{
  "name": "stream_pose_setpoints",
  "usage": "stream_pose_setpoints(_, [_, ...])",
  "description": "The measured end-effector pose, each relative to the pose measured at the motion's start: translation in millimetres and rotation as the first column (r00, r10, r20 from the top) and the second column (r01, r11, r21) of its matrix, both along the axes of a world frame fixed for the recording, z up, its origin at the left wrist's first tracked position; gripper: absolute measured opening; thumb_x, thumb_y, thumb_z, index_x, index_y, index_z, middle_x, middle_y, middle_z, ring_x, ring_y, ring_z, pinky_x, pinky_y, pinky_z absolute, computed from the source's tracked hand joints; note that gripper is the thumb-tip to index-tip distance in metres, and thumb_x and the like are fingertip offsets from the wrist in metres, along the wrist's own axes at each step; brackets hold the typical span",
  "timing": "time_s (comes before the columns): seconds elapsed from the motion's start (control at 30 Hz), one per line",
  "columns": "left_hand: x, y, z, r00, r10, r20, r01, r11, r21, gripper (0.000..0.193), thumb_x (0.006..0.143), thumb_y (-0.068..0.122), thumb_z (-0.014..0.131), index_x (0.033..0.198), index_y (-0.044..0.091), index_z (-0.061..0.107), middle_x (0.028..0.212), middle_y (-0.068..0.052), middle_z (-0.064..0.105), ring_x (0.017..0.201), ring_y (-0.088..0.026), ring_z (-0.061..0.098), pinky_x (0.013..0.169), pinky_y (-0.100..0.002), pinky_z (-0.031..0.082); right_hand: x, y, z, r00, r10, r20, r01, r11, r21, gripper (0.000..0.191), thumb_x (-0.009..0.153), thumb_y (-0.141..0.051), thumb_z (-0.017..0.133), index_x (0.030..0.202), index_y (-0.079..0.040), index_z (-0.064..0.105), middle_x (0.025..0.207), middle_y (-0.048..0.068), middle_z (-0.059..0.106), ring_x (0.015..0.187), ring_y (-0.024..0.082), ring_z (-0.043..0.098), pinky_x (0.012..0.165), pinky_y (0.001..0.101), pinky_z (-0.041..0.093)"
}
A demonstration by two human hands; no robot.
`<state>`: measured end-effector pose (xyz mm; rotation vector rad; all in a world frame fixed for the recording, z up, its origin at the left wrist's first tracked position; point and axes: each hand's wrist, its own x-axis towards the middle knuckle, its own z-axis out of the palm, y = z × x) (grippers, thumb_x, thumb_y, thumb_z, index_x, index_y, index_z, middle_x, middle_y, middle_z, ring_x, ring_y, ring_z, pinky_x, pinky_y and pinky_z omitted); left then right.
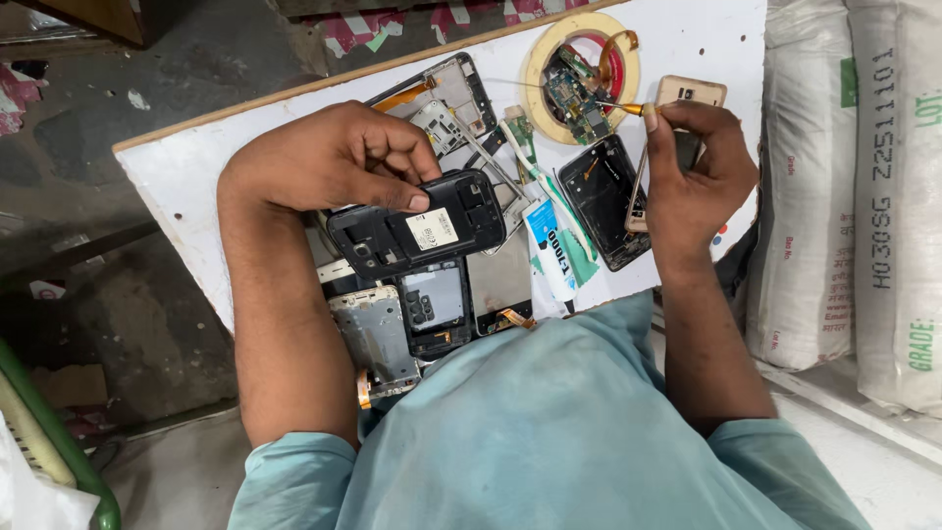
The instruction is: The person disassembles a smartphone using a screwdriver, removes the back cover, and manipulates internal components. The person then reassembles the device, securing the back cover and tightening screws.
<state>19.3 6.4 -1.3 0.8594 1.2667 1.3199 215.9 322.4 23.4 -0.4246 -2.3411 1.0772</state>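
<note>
The left hand grips a black phone frame; the right hand pinches a screwdriver.

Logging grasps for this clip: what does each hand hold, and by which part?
Left hand pinches the black phone body along its upper long edge. Right hand grips a small screwdriver by its handle end.

This is a makeshift phone-repair spot, set up on rough ground. A white board serves as the bench, strewn with stripped phone frames, a loose circuit board inside a tape roll at 12 o'clock, and a glue tube. Stacked woven sacks stand at 3 o'clock; bare, stained concrete floor lies at 9 o'clock.
</note>
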Motion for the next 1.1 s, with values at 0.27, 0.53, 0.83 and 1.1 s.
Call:
stream_pose_setpoints(0.27, [0,0,0,1.0,0.006,0.012,-0.006,1.0,-0.012,0.026,0.087,0.006,0.079,0.111,-0.001,0.072,0.091,-0.001,0.077,0.083,-0.004,0.066,0.073,-0.022,0.054,1,0,3,1.0,-0.018,0.008,0.017,0.992,0.126,0.012,0.108,0.003,0.081,0.112,0.002,0.07,0.108,0.008,0.071,0.1,0.012,0.064,0.087,0.0227,0.051])
stream_pose_setpoints(0.53, [0,2,3,1.0,0.009,0.006,-0.009,0.999,-0.033,0.027,0.087,0.006,0.079,0.111,-0.001,0.072,0.091,-0.002,0.077,0.082,-0.004,0.067,0.074,-0.022,0.055,-3,-8,19,1.0,0.017,0.01,-0.019,0.894,0.448,0.019,0.102,0.006,0.084,0.11,-0.005,0.07,0.109,0.007,0.073,0.102,0.023,0.066,0.092,0.0339,0.049])
stream_pose_setpoints(0.83, [-1,2,4,1.0,0.009,0.015,-0.009,1.0,-0.03,0.025,0.087,0.005,0.078,0.111,-0.001,0.072,0.091,-0.002,0.077,0.083,-0.004,0.067,0.074,-0.022,0.055,-8,-10,22,0.993,0.096,0.063,-0.114,0.771,0.627,0.021,0.107,0.001,0.085,0.113,-0.009,0.067,0.112,0.003,0.073,0.103,0.022,0.062,0.101,0.0401,0.039])
stream_pose_setpoints(1.1, [1,1,3,1.0,0.011,0.028,-0.011,1.0,-0.022,0.025,0.087,0.004,0.078,0.111,-0.001,0.072,0.093,-0.002,0.076,0.085,-0.004,0.067,0.075,-0.022,0.055,-8,-9,23,0.994,0.089,0.07,-0.114,0.765,0.634,0.02,0.104,0.002,0.082,0.114,-0.009,0.067,0.112,0.003,0.072,0.105,0.022,0.063,0.1,0.0397,0.038])
